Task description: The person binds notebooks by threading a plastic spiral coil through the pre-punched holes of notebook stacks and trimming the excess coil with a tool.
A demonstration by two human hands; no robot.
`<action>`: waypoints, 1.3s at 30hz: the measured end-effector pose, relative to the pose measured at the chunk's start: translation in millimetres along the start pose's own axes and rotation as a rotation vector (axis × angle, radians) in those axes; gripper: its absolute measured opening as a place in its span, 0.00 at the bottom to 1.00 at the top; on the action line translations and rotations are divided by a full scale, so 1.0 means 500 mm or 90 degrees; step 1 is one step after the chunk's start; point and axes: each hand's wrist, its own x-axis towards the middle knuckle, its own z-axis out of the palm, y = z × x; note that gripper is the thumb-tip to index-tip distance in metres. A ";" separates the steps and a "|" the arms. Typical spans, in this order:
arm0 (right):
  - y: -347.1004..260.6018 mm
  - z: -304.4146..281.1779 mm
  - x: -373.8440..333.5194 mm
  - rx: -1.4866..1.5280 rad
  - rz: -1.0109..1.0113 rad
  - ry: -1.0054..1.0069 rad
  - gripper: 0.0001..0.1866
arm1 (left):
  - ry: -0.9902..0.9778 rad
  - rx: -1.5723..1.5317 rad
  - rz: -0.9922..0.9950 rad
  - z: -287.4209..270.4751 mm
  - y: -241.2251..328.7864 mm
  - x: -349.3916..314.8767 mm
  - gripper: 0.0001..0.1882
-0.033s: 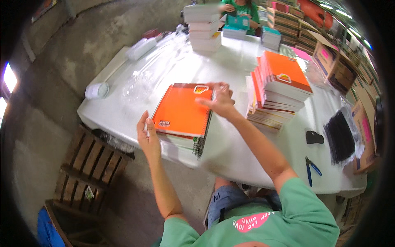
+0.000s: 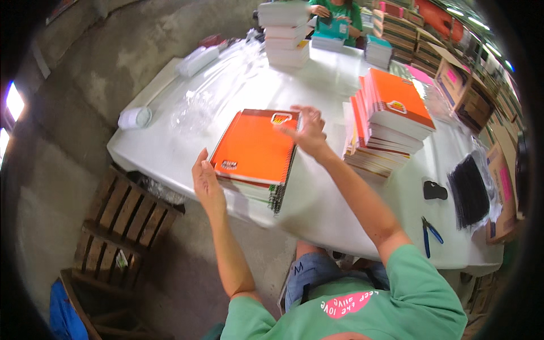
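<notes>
A short stack of spiral notebooks lies near the table's front edge, with an orange notebook [image 2: 255, 147] on top. Black coils run down its right side, and paler notebooks show beneath at the near edge. My left hand [image 2: 208, 184] is upright at the stack's near left corner, fingers stretched out along the side. At the far right corner my right hand [image 2: 309, 131] hovers over or touches the coil edge, its fingers apart and the thumb above the orange cover. Neither hand grips anything; exact contact is hard to make out.
A tall pile of orange notebooks [image 2: 395, 105] stands to the right. Blue-handled pliers [image 2: 432, 237], a black card-like piece [image 2: 435, 191] and black coils [image 2: 469, 191] lie nearer. White book stacks [image 2: 285, 39] rise at the back, where a co-worker [image 2: 343, 12] handles teal notebooks. Cartons [image 2: 462, 85] line the right.
</notes>
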 end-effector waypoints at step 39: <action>0.174 -0.653 0.018 0.049 0.231 -0.052 0.36 | -0.089 -0.203 0.307 0.285 0.276 -0.321 0.12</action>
